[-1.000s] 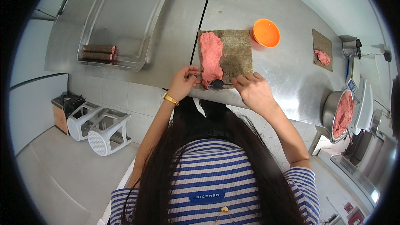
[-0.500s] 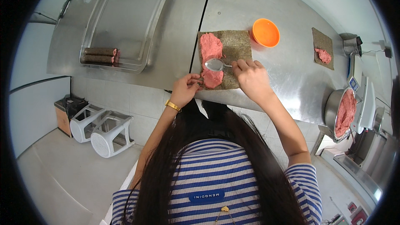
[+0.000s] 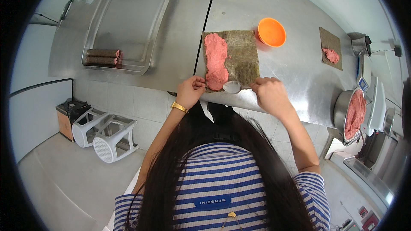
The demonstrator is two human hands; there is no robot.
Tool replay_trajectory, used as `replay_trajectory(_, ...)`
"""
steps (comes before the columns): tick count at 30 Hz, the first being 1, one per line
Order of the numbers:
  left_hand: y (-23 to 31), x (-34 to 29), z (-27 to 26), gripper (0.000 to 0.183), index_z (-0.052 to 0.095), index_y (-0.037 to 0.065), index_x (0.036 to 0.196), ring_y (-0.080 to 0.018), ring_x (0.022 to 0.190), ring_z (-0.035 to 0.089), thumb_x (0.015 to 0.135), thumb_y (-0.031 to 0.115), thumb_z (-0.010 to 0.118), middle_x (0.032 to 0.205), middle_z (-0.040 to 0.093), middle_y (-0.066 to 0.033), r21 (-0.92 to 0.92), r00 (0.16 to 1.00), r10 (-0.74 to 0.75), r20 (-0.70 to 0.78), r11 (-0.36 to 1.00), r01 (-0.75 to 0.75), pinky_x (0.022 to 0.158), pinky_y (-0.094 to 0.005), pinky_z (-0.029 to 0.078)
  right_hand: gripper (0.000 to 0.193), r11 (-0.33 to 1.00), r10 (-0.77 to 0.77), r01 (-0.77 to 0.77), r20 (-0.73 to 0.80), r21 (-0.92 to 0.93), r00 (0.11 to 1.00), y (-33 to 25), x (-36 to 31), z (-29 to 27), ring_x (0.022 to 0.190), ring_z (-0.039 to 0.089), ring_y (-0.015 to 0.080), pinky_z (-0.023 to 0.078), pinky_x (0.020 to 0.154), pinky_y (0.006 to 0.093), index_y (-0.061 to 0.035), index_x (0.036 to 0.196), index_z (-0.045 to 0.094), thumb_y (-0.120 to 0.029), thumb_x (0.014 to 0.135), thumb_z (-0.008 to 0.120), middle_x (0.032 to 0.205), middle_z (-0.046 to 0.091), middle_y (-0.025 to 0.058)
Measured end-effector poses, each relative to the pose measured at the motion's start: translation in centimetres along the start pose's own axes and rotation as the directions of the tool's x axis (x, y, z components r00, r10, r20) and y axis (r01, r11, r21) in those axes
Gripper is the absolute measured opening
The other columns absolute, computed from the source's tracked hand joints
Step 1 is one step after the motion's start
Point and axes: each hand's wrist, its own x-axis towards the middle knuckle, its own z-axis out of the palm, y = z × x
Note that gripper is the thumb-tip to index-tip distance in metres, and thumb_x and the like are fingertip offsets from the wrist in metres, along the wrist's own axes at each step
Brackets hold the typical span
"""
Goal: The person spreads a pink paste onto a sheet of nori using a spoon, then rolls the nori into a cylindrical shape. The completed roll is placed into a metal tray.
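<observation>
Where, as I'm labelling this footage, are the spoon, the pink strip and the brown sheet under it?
Spoon (image 3: 232, 87): head view, on its rounded end.
Pink strip (image 3: 216, 57): head view, on its middle.
Brown sheet (image 3: 243, 55): head view, on its bare part, right of the strip.

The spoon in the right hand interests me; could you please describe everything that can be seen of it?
The spoon looks like shiny metal, with an oval bowl and a slim handle, whose right end is hidden in the right hand gripping it. It is held roughly crosswise, bowl toward the left, by the near end of the strip of pink minced paste and at the near edge of the dark seaweed sheet. Whether its bowl touches either is unclear.
</observation>
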Motion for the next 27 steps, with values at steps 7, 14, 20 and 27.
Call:
replay_trajectory(7, 0.7, 3.3, -0.4, 0.035, 0.053, -0.002, 0.121, -0.0155, 0.1, 0.062, 0.087, -0.003, 0.052, 0.111, 0.062, -0.0113, -0.225, 0.995, 0.08, -0.064, 0.97, -0.092, 0.087, -0.0271, 0.05, 0.025, 0.977, 0.171, -0.146, -0.161, 0.157, 0.972, 2.9, 4.5, -1.2, 0.077, 0.065, 0.0293, 0.052, 0.067, 0.0426, -0.009, 0.095, 0.071, -0.005, 0.076, 0.055, 0.083, 0.063, 0.0092)
replay_trajectory(14, 3.0, 6.5, -0.3, 0.033, 0.052, -0.002, 0.124, -0.0159, 0.102, 0.061, 0.091, -0.002, 0.047, 0.116, 0.061, -0.0117, -0.378, 0.991, -0.011, -0.13, 0.925, -0.039, 0.086, -0.0255, 0.051, 0.022, 0.981, 0.191, -0.182, -0.191, 0.063, 0.963, 1.6, 8.7, 2.0, 0.071, 0.065, 0.0311, 0.052, 0.06, 0.0423, -0.008, 0.096, 0.068, -0.007, 0.078, 0.055, 0.081, 0.061, 0.0098)
replay_trajectory(20, 2.4, 6.8, -0.4, 0.033, 0.053, -0.004, 0.12, -0.0152, 0.094, 0.063, 0.088, -0.003, 0.051, 0.11, 0.064, -0.0124, -0.455, 0.992, -0.016, -0.121, 0.889, -0.041, 0.082, -0.026, 0.054, 0.017, 0.992, 0.12, -0.117, -0.064, 0.05, 0.991, -0.9, 6.0, 2.8, 0.07, 0.067, 0.0309, 0.054, 0.059, 0.043, -0.006, 0.09, 0.064, -0.007, 0.078, 0.052, 0.086, 0.062, 0.013)
replay_trajectory(27, 2.7, 7.1, -0.9, 0.033, 0.052, -0.001, 0.124, -0.0153, 0.098, 0.062, 0.091, -0.002, 0.047, 0.116, 0.061, -0.0112, -0.388, 0.998, -0.022, -0.058, 0.922, -0.002, 0.086, -0.0266, 0.053, 0.024, 1.0, -0.012, 0.012, -0.002, 0.006, 1.0, -0.8, 4.2, 1.2, 0.073, 0.065, 0.0264, 0.053, 0.061, 0.04, -0.0059, 0.096, 0.065, -0.006, 0.075, 0.055, 0.084, 0.061, 0.0065)
